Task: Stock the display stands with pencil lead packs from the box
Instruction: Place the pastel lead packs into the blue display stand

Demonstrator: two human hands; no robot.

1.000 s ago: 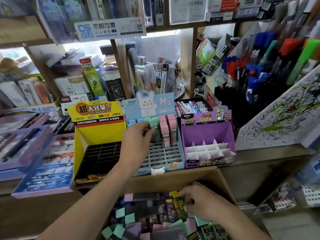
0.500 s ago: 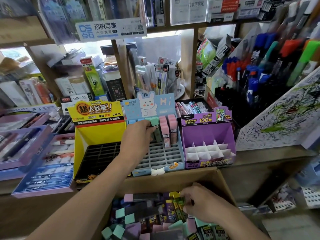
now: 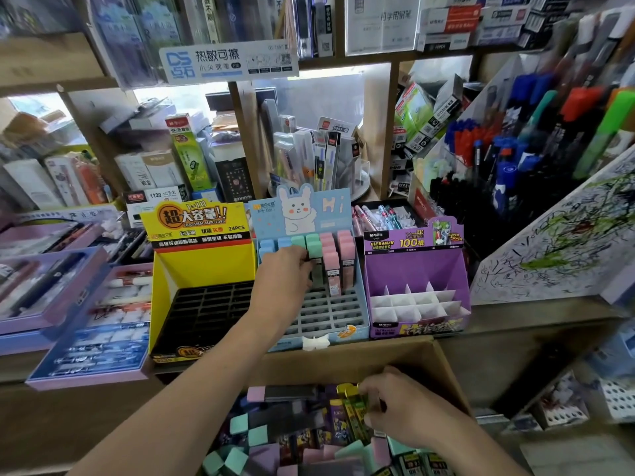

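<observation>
**While a mint-capped pack (image 3: 314,249) is held at the blue stand (image 3: 330,316), yellow-capped packs (image 3: 354,405) are gripped in the box (image 3: 385,353)**

Where the blue stand is set at the middle of the shelf edge, the left hand (image 3: 285,273) is stretched forward over its grey grid. The mint-capped pack is pinched between the curled fingers and the thumb. That pack is held upright in the rear part of the grid, just beside the pink-capped packs (image 3: 330,259) standing on its right. Light-blue-capped packs (image 3: 267,244) are seen at the back left, partly hidden by the hand. Open slots are shown across the front rows.

The yellow stand (image 3: 202,267) is placed just beside the blue stand on the left, with its black grid exposed. The purple stand (image 3: 414,269) is placed on the right, and white card dividers are seen inside it.

Below the stands, the box is set against the shelf front. Loose packs with mint, pink and lilac caps are heaped in it. The right hand (image 3: 403,408) is lowered into the right side of the box. Its fingers are curled round the yellow-capped packs, which are clasped at the top of the heap. Marker pens (image 3: 536,132) are racked in a slanted display at the far right.
</observation>
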